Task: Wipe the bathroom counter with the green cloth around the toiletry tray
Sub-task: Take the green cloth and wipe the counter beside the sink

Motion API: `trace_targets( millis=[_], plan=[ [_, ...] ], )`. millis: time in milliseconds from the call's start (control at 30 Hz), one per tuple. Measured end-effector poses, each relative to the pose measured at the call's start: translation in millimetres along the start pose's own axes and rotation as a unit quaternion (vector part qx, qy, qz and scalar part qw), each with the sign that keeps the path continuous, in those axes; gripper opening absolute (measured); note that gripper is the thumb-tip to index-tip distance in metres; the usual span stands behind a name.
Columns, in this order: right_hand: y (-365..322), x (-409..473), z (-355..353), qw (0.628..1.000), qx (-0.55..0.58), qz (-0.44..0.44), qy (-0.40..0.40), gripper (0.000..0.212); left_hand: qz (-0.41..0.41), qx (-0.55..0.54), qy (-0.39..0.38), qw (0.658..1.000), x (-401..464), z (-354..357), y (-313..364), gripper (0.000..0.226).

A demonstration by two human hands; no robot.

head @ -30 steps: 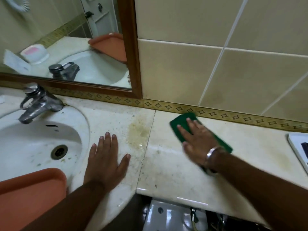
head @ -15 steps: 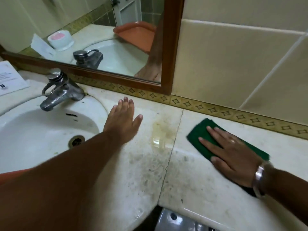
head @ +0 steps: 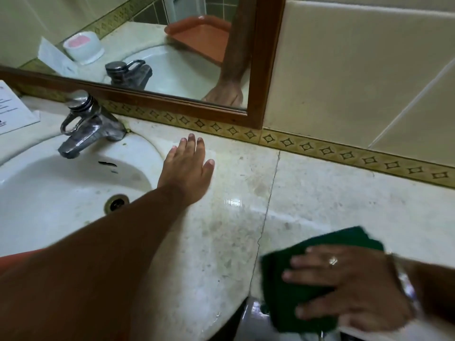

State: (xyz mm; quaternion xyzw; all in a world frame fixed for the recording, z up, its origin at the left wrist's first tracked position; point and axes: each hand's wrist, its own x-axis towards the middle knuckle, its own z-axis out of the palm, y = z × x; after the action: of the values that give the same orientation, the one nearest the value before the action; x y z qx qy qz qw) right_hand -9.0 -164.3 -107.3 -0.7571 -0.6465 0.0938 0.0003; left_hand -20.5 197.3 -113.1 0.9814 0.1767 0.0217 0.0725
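Observation:
My right hand [head: 349, 289] presses flat on the green cloth [head: 327, 244] at the front edge of the pale marble counter [head: 332, 193], lower right. It wears a ring and a metal watch. My left hand [head: 187, 171] lies flat on the counter beside the sink rim, fingers spread, holding nothing. The orange tray [head: 14, 260] shows only as a sliver at the left edge, mostly hidden by my left forearm; its reflection shows in the mirror.
A white sink [head: 49, 193] with a chrome tap [head: 83, 124] fills the left. A wood-framed mirror [head: 261, 62] hangs above it. A paper card [head: 12, 107] lies at far left. Tiled wall with a patterned border [head: 344, 153] backs the counter.
My right hand has dragged the green cloth from near the back wall toward me, down to the counter's front edge. My left hand stays flat by the sink; the view has shifted closer.

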Motion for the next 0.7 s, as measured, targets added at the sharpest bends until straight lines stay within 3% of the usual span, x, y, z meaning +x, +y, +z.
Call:
trace_targets(
  millis=[67,167,200,267,333,400,467,500,600,700],
  plan=[
    [61.2,-6.0,-15.1,0.99,-0.104,-0.085,-0.035,0.056,0.0,0.0,0.0,1.0,0.0,0.6,-1.0,0.064],
    [104.3,59.8,-47.7,0.993,-0.098,0.059,-0.017,0.057,0.004,0.005,0.001,1.0,0.0,1.4,-1.9,0.064],
    [95.3,88.6,-48.8,0.99,-0.08,0.114,-0.011,0.057,0.007,0.007,0.001,1.0,-0.7,1.1,-1.8,0.063],
    [48.9,134.9,-47.3,0.988,-0.063,0.138,0.0,0.06,0.016,0.005,-0.005,1.0,-1.6,-0.2,-2.6,0.062],
    [-7.9,138.0,-34.6,0.996,-0.074,0.034,0.039,0.061,0.026,0.002,-0.018,0.999,-1.7,-2.7,-4.1,0.061],
    [-46.1,94.0,-21.6,0.992,-0.065,-0.107,0.012,0.058,0.029,0.002,-0.017,0.999,-1.9,-4.5,-5.0,0.061],
    [-22.9,38.4,-19.6,0.984,-0.07,-0.162,-0.032,0.055,0.027,0.001,-0.013,1.0,-2.2,-4.0,-5.2,0.061],
    [7.5,18.9,-23.2,0.986,-0.09,-0.135,-0.027,0.056,0.027,0.003,-0.013,1.0,-1.8,-3.3,-5.0,0.062],
    [93.7,9.7,-44.9,0.991,-0.118,0.055,-0.029,0.06,0.03,0.007,-0.01,0.999,0.0,-0.4,-6.1,0.064],
    [97.4,68.7,-48.3,0.977,-0.111,0.183,-0.008,0.064,0.032,0.014,-0.011,0.999,1.5,0.6,-7.3,0.064]
  ],
)
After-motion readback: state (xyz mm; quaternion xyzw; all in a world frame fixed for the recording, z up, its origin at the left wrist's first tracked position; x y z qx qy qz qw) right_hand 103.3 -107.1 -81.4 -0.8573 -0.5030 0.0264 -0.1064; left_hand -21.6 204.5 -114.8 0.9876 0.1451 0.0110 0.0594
